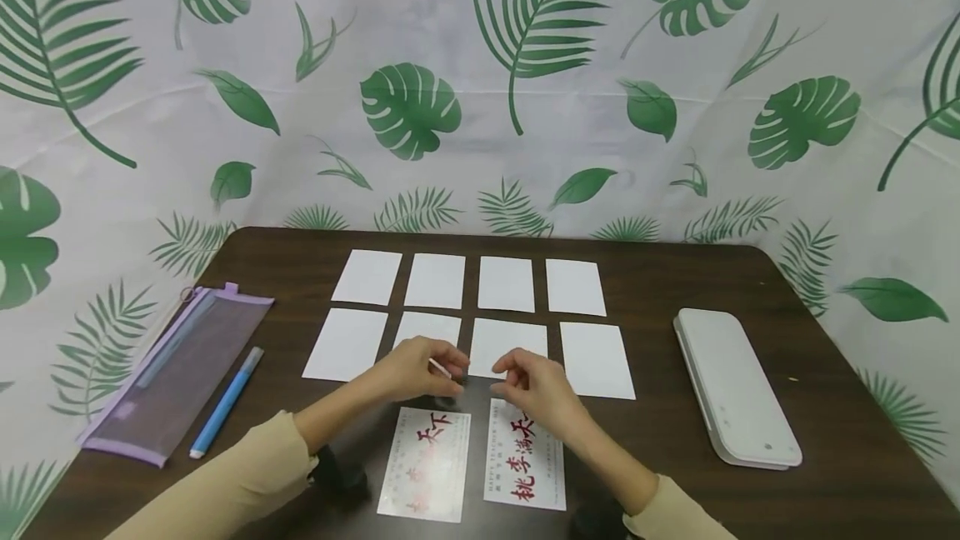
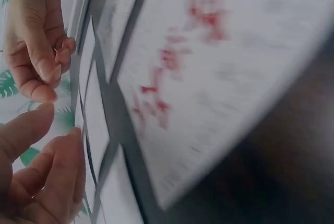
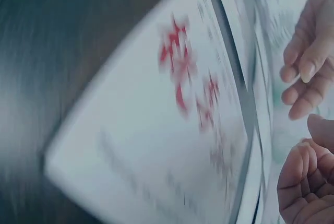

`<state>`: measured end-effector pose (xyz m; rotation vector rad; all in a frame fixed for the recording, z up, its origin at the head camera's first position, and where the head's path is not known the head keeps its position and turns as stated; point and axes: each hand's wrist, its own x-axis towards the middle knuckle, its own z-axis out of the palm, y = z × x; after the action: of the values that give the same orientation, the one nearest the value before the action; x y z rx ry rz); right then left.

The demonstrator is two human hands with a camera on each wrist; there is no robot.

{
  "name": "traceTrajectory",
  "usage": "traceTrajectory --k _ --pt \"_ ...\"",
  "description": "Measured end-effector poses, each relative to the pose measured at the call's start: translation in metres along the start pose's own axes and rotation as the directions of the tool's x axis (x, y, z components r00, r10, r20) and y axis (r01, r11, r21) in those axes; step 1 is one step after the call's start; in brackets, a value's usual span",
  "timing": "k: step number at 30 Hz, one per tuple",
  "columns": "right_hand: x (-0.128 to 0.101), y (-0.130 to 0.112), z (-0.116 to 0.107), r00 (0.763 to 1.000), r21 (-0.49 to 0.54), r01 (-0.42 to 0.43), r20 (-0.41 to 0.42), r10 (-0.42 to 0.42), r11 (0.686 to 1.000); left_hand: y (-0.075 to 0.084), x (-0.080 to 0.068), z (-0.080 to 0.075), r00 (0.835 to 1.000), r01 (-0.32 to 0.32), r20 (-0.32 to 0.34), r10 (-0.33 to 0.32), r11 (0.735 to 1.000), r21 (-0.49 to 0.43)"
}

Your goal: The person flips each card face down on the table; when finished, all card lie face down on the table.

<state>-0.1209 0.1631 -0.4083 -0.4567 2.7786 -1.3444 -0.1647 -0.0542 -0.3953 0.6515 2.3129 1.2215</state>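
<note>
My left hand [image 1: 420, 369] hovers over the table, fingers loosely bent and nothing between them. Facing it, a small gap away, is my right hand [image 1: 542, 390], thumb and fingers bent inward and also holding nothing. In the left wrist view the left fingers [image 2: 57, 177] are near the tips of the right hand [image 2: 39, 41]. Below the hands lie two cards with red Chinese characters: a left card [image 1: 426, 473], partly washed out by glare, and a right card [image 1: 525, 469], partly covered by the right hand. Blank white cards [image 1: 510, 340] lie just beyond the fingertips.
Several blank white cards [image 1: 576, 286] form two rows on the dark wooden table [image 1: 645, 457]. On the left are a purple-edged mesh pouch [image 1: 187, 373] and a blue marker [image 1: 227, 402]. A white case [image 1: 738, 390] lies at right. A leaf-print cloth [image 1: 525, 157] hangs behind.
</note>
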Motion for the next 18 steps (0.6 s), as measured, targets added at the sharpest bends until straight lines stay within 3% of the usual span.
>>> traceTrajectory --k 5,9,18 --pt "-0.002 -0.008 0.018 0.995 -0.013 0.058 0.081 -0.057 0.998 -0.013 -0.023 -0.006 1.0 0.009 0.014 -0.009 1.0 -0.007" --pt "-0.004 -0.011 0.027 0.989 -0.034 0.088 0.118 -0.084 0.996 -0.019 -0.035 -0.008 1.0 -0.022 0.01 0.021 0.999 0.043" --pt "-0.007 -0.012 0.043 0.984 -0.153 0.085 0.167 -0.059 0.985 -0.029 -0.054 -0.009 0.999 -0.032 -0.011 0.035 0.985 0.172"
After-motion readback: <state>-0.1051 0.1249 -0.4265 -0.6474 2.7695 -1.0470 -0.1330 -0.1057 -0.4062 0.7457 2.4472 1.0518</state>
